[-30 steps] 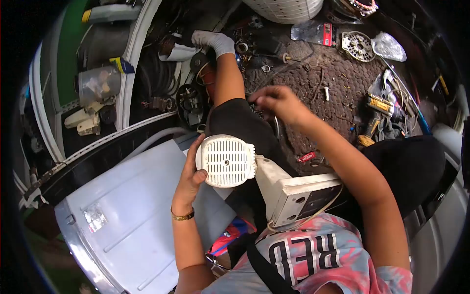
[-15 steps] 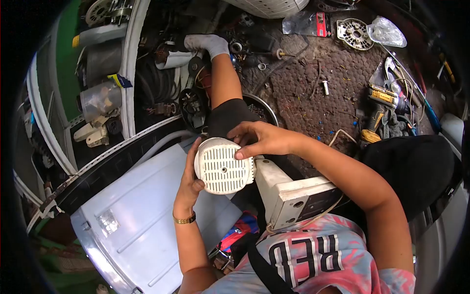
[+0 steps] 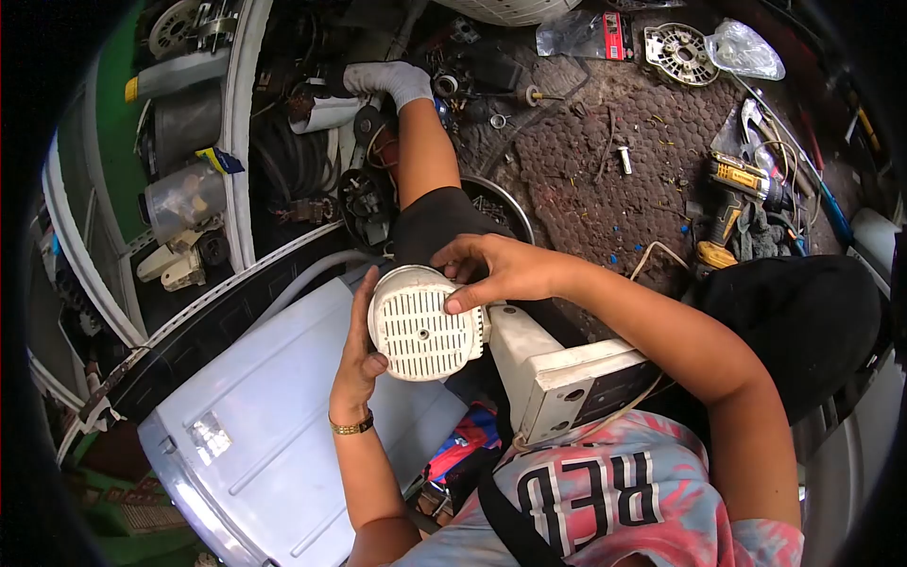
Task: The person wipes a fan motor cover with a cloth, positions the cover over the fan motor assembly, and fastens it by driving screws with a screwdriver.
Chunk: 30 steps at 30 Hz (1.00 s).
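A round white vented motor cover (image 3: 425, 331) faces up over my lap, at the end of a white stand (image 3: 515, 350) whose boxy base (image 3: 586, 387) leans against my shirt. My left hand (image 3: 359, 354) grips the cover's left edge, thumb at the lower rim. From the upper right, my right hand (image 3: 496, 274) holds the same cover, its thumb on the slotted face and its fingers behind the rim. A pale cord runs along the base.
A light blue panel (image 3: 293, 425) lies at the left below a shelf (image 3: 241, 142) of parts. On the floor are a yellow drill (image 3: 732, 203), a white bolt (image 3: 624, 159), a round metal plate (image 3: 680, 55) and a metal bowl (image 3: 520, 213) beside my leg.
My right hand has come from above my leg onto the cover and now grips it. The cover is tilted a little more. The floor view has shifted slightly.
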Each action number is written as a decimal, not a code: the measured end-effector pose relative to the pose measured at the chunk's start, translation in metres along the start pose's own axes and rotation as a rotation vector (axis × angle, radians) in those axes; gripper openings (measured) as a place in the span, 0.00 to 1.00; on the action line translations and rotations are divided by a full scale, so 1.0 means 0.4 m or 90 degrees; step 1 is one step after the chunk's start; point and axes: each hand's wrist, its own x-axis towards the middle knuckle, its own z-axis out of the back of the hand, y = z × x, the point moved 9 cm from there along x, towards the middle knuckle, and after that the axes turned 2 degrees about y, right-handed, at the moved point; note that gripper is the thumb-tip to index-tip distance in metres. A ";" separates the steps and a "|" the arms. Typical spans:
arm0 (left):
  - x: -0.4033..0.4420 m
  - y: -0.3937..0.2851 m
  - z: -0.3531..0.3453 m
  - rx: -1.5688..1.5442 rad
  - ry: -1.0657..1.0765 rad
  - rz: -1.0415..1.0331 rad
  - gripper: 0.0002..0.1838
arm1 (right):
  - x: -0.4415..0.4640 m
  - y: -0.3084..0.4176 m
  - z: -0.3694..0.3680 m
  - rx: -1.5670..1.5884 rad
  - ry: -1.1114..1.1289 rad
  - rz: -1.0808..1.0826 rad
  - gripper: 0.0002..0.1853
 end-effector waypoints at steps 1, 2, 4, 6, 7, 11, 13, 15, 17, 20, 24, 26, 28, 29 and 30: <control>-0.001 0.002 0.001 0.000 0.000 0.001 0.74 | 0.000 -0.001 -0.002 0.005 -0.001 -0.002 0.43; -0.001 0.003 0.000 -0.003 0.002 0.001 0.74 | 0.001 -0.003 -0.002 -0.001 -0.003 -0.005 0.43; -0.001 0.003 -0.001 -0.009 0.005 0.000 0.75 | 0.004 -0.006 -0.003 -0.013 -0.005 -0.010 0.43; -0.001 0.002 -0.001 -0.004 -0.001 -0.001 0.75 | 0.004 -0.009 -0.002 -0.001 -0.005 -0.017 0.44; 0.000 0.001 -0.001 -0.002 -0.004 -0.001 0.75 | 0.004 -0.010 -0.002 0.005 -0.005 -0.020 0.44; 0.003 -0.006 -0.006 -0.001 -0.014 0.000 0.75 | 0.007 -0.026 0.000 0.038 -0.010 -0.029 0.45; 0.004 -0.016 -0.016 0.009 -0.023 0.016 0.77 | 0.006 -0.035 0.002 0.068 -0.014 -0.040 0.46; 0.005 -0.018 -0.017 0.027 -0.021 0.011 0.79 | 0.004 -0.028 0.000 0.061 0.003 -0.035 0.47; 0.005 -0.018 -0.018 0.041 -0.016 0.003 0.79 | 0.003 -0.024 0.001 0.049 0.014 -0.028 0.48; 0.004 -0.003 -0.003 0.057 -0.007 -0.014 0.78 | 0.003 -0.023 0.002 0.034 0.021 -0.021 0.49; 0.005 -0.004 0.001 0.059 0.003 -0.019 0.77 | 0.002 -0.022 0.004 0.029 0.021 -0.030 0.50; 0.004 -0.006 -0.003 0.051 0.006 -0.013 0.78 | -0.002 -0.018 0.004 0.024 0.017 -0.032 0.51; 0.002 -0.008 -0.004 0.045 0.008 -0.004 0.79 | -0.005 -0.010 0.003 0.026 0.015 -0.033 0.51; 0.003 -0.009 -0.004 0.042 0.010 -0.002 0.79 | -0.004 -0.012 0.003 0.024 0.015 -0.036 0.52; 0.003 -0.009 -0.005 0.040 0.012 0.000 0.80 | -0.003 -0.015 0.003 0.022 0.014 -0.038 0.52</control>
